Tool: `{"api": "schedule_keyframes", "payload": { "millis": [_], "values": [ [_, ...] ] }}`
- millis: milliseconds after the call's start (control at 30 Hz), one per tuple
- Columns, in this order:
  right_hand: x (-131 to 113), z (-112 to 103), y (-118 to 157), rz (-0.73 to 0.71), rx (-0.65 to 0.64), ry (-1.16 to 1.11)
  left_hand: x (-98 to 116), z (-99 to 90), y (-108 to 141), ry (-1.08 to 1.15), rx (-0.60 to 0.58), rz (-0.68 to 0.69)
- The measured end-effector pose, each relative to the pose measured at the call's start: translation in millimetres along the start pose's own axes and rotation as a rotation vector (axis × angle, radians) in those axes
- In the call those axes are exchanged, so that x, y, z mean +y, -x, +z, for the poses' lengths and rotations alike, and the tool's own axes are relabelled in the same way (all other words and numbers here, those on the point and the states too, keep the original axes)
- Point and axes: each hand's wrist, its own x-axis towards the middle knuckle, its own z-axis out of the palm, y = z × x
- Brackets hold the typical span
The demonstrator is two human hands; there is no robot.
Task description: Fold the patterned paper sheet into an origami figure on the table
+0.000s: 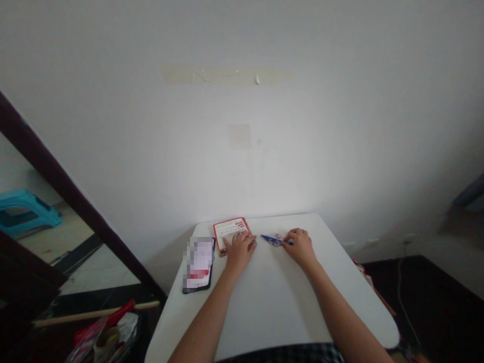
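On the white table, my left hand (240,248) lies with its fingers spread over the lower right part of a red-edged booklet or card pack (229,232) with print on it. Between my hands is a small blue piece of patterned folded paper (271,240), with a sharp point towards the left. The bent fingers of my right hand (300,245) pinch its right end, covering that part.
A phone (200,264) with a partly blurred screen lies left of the booklet. The table (272,307) meets a white wall at the back. A dark-framed mirror (75,186) leans at left, above a bin with rubbish (113,338).
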Motion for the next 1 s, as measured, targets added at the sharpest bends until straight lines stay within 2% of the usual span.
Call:
{"api": "schedule_keyframes", "payload": {
  "millis": [367, 567, 700, 1000],
  "values": [
    [-16, 7, 7, -0.143, -0.007, -0.050, 6, -4.3, 3, 0.018, 0.109, 0.025],
    [-13, 13, 4, -0.282, 0.007, -0.116, 12, 2.7, 6, 0.062, 0.012, 0.203],
    [-11, 17, 4, -0.323, 0.038, -0.118, 12, 8.1, 7, 0.037, -0.070, 0.295],
    [-17, 18, 8, -0.323, 0.068, -0.092, 12, 9.4, 8, 0.037, -0.048, 0.289]
  ]
}}
